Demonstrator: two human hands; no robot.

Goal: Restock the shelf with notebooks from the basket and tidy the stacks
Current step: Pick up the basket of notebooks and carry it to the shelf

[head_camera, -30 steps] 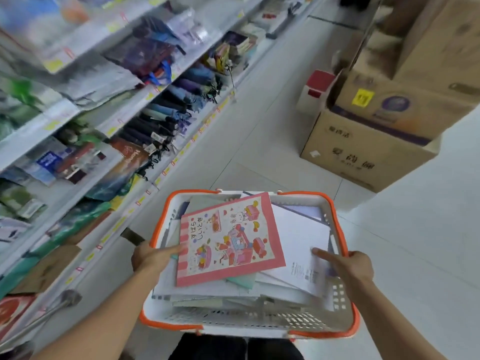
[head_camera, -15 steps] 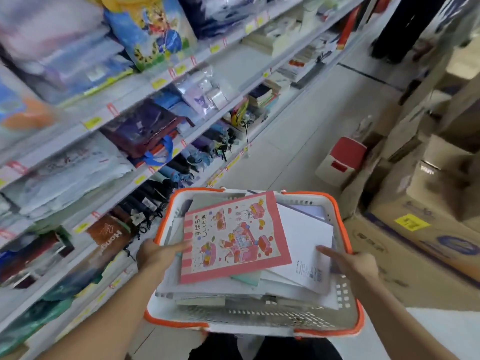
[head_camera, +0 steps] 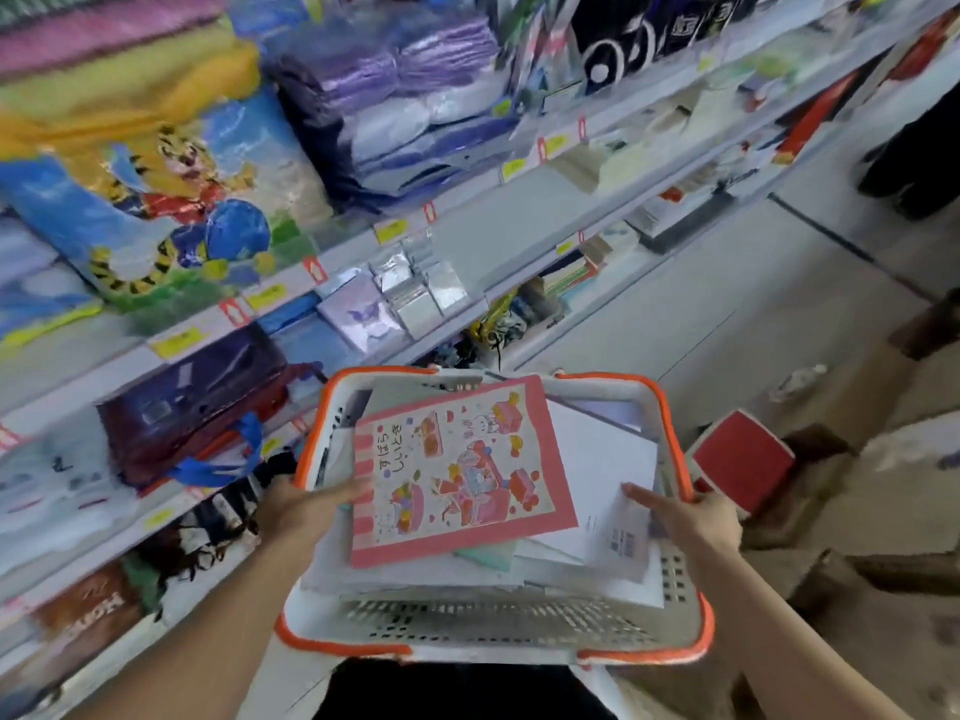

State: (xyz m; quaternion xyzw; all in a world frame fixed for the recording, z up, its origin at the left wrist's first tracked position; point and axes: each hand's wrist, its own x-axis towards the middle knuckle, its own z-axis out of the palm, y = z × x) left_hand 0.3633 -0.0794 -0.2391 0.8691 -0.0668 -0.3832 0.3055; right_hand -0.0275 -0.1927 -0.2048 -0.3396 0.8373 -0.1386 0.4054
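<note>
Currently carrying the white-and-orange basket (head_camera: 691,605) at waist height, my left hand (head_camera: 306,504) gripping its left rim, fingers reaching the pink cartoon notebook (head_camera: 460,472) lying on top of the loose pile; my right hand (head_camera: 691,522) grips the right rim, fingers extended over white sheets (head_camera: 608,491). Keep it level, pile sits loose; find the notebook shelf (head_camera: 613,262) section first.

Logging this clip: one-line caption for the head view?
Both hands, left hand and right hand, carry a basket of notebooks, pink notebook on top, beside store shelves.
</note>
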